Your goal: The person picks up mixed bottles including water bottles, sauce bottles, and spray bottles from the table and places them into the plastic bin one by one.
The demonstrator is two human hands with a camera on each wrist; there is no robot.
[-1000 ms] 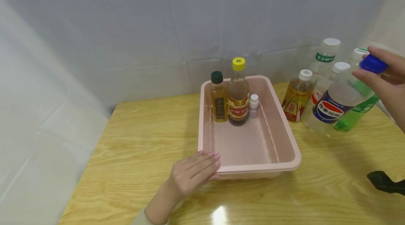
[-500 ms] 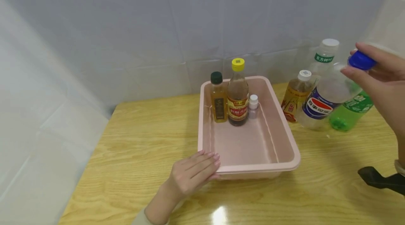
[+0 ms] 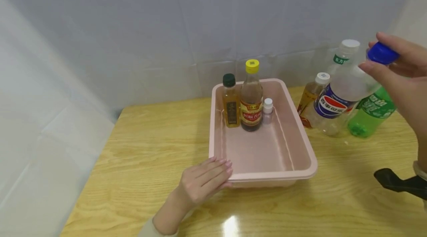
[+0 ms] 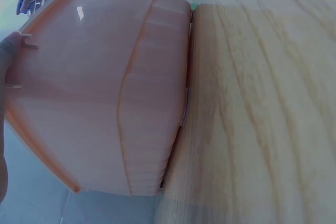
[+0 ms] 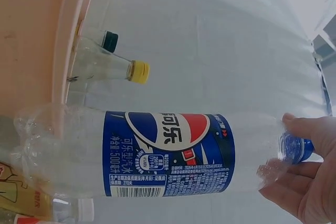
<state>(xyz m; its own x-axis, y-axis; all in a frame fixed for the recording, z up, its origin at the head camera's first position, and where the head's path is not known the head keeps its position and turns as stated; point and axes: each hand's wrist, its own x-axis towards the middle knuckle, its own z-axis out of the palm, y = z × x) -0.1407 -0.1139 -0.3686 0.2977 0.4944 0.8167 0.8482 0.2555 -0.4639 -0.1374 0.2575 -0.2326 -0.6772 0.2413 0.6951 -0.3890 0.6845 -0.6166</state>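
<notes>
My right hand [image 3: 403, 70] pinches a clear Pepsi bottle [image 3: 337, 98] at its neck by the blue cap [image 3: 382, 52]. The bottle leans, base toward the basin, in front of other bottles. In the right wrist view its blue label [image 5: 168, 153] faces the camera. My left hand [image 3: 203, 181] rests with straight fingers on the front left corner of a pink plastic basin [image 3: 263, 176]; the left wrist view shows the thumb [image 4: 11, 43] against its outer side. Inside stand a dark-capped bottle [image 3: 231, 107], a yellow-capped sauce bottle [image 3: 251, 113] and a small white-capped bottle [image 3: 267, 113].
Right of the basin stand an amber drink bottle [image 3: 308, 98], a clear bottle with a green neck band [image 3: 341, 59] and a green bottle [image 3: 371, 114]. A black object [image 3: 400, 185] shows near my right wrist. Pale sheeting [image 3: 150, 44] hangs behind the wooden table [image 3: 150, 144].
My right hand has carried the Pepsi bottle left, toward the basin, and slightly up. My left hand stays on the basin's corner.
</notes>
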